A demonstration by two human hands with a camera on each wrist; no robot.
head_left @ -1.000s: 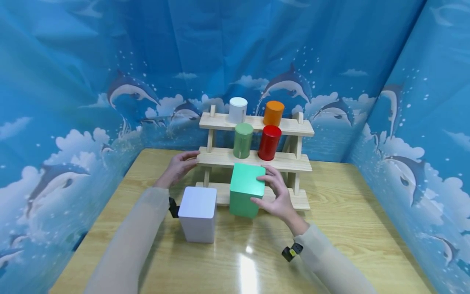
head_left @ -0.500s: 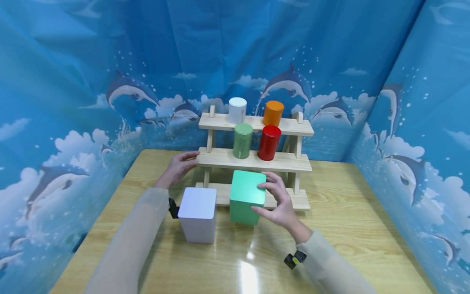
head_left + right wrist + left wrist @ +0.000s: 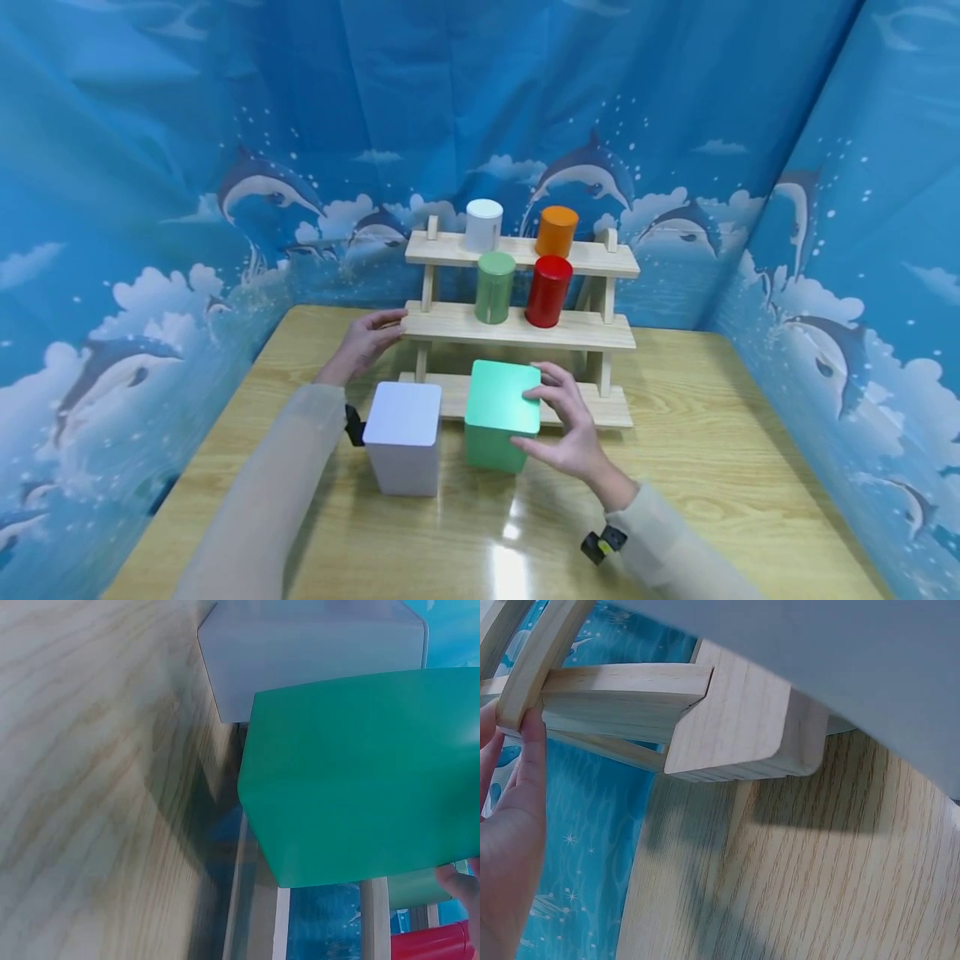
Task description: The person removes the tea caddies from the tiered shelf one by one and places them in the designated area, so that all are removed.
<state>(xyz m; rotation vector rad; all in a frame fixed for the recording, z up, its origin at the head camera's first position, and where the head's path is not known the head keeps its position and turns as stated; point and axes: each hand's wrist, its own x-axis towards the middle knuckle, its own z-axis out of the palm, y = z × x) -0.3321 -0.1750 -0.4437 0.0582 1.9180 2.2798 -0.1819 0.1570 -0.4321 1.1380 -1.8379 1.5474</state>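
My right hand (image 3: 566,425) holds a green box (image 3: 501,417) by its right side, with the thumb at the front and the fingers toward the back. In the right wrist view the green box (image 3: 360,780) fills the middle, close over the table. To its left stands a white box (image 3: 405,442), upright on the table. My left hand (image 3: 366,340) pinches the left end of the middle board of a three-tier wooden shelf (image 3: 442,323). The left wrist view shows thumb and finger on the end of that board (image 3: 551,656).
The middle board carries a green cylinder (image 3: 495,292) and a red cylinder (image 3: 549,292). A white cylinder (image 3: 483,229) and an orange cylinder (image 3: 557,233) stand on the top board. Blue dolphin-print curtains (image 3: 480,100) border the wooden table (image 3: 697,433) at the back and sides.
The green box has come down and toward me in front of the shelf, with my right hand moving along. My left hand, the white box and the cylinders have stayed in place.
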